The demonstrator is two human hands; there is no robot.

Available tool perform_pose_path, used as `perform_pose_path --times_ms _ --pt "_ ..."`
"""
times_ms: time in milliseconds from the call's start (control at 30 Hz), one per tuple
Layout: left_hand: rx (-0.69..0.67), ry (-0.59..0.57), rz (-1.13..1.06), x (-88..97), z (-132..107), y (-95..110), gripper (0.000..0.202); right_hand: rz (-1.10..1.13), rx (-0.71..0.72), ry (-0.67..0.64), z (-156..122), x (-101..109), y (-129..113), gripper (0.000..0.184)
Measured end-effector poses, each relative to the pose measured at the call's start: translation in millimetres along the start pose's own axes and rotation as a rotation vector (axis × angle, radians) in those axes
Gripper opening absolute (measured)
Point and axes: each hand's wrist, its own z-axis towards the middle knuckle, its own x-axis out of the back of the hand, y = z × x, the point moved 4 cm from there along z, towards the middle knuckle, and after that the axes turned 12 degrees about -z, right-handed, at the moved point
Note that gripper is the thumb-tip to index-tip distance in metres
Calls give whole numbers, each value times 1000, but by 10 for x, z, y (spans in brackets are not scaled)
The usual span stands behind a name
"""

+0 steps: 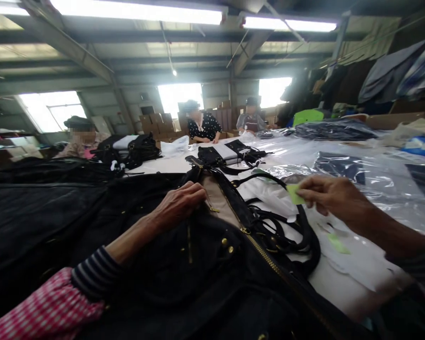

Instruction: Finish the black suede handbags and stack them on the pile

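A large black bag [156, 278] with brass zippers, brass studs and a beige lining [217, 189] lies across the table before me. My left hand [187, 198] is closed on the edge of its opening, beside a small zipper pull. My right hand [326, 191] pinches a small yellow-green paper slip [296, 194] between thumb and fingers, held above the bag's black handles [306, 241]. Another yellow-green slip [339, 243] lies on white sheets [354, 264] below my right wrist. Part of the left fingertips is hidden by the hand itself.
More black bags [230, 153] lie further back, with others [131, 148] stacked at the left. Clear plastic-wrapped goods [361, 170] cover the right side. Several people, one in a dotted top [205, 125], are across the table. Cardboard boxes [156, 123] stand behind.
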Motion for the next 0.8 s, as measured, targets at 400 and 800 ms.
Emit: perform_pose_path --times_ms 400,800 --pt "-22 -115 118 147 115 14 19 288 86 -496 635 -1898 -1304 19" --pt "110 -298 132 333 270 104 19 169 172 -502 686 -1959 -1357 22"
